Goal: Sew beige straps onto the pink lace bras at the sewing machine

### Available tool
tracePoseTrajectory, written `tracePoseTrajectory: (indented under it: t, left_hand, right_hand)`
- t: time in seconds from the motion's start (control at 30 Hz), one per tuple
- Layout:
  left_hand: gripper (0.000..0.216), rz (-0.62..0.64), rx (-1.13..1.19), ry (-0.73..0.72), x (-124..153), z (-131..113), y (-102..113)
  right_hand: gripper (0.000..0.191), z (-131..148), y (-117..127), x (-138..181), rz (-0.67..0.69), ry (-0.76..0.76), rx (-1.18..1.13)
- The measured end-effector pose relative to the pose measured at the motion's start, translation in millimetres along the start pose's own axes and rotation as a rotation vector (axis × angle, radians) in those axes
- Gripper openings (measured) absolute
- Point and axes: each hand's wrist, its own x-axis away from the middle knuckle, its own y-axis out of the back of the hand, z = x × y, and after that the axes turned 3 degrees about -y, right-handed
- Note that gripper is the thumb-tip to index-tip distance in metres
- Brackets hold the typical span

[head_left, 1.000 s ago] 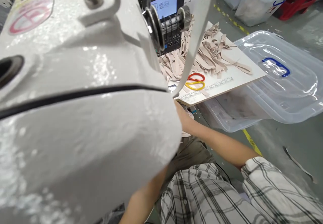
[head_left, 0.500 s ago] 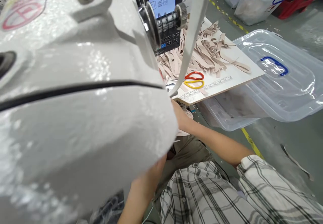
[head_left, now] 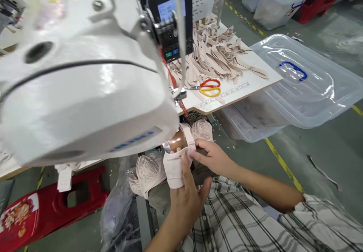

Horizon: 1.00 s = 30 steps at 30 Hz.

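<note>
A pale pink bra (head_left: 174, 170) with lace cups lies across my lap, below the head of a white sewing machine (head_left: 85, 108). My left hand (head_left: 185, 199) holds its plain band from below, one finger on the front and fingertips showing over the upper edge; the thumb stands apart. At the right end of that edge, my right hand (head_left: 215, 157) pinches the fabric beside the strap. One lace cup (head_left: 149, 170) hangs to the left, the other (head_left: 202, 129) sits beyond my right hand. A rounded brown part of the machine shows just behind the band.
On the white table (head_left: 241, 87) lie scissors (head_left: 210, 87) with red and yellow handles and a heap of beige fabric strips (head_left: 221, 57). A clear plastic bin lid (head_left: 320, 89) juts out at right. A red stool (head_left: 56, 210) and a plastic bag (head_left: 116, 210) are at lower left.
The view has shifted so the machine head sits farther left and higher. Both hands and the bra, hidden behind the machine before, now show in front of it.
</note>
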Motion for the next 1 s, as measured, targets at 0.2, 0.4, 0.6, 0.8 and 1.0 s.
tracePoseTrajectory:
  t: [0.2, 0.4, 0.6, 0.8, 1.0]
  left_hand:
    - [0.088, 0.101, 0.318, 0.051, 12, -12, -2]
    - [0.072, 0.351, 0.606, 0.196, 8, -1, 9]
    - [0.023, 0.104, 0.474, 0.165, -9, 13, 37]
    - [0.026, 0.264, 0.326, -0.05, -34, 25, 34]
    - [0.044, 0.607, 1.187, 0.758, -29, 52, -5]
  right_hand:
    - [0.039, -2, 10, 15, -0.011, -0.025, -0.104]
    - [0.041, 3, 18, 19, 0.008, 0.018, 0.019]
    - [0.041, 6, 21, 20, 0.124, 0.06, 0.074]
    - [0.025, 12, 17, 13, 0.508, 0.252, 0.466]
    - [0.025, -16, 0, -2, 0.126, 0.573, 1.126]
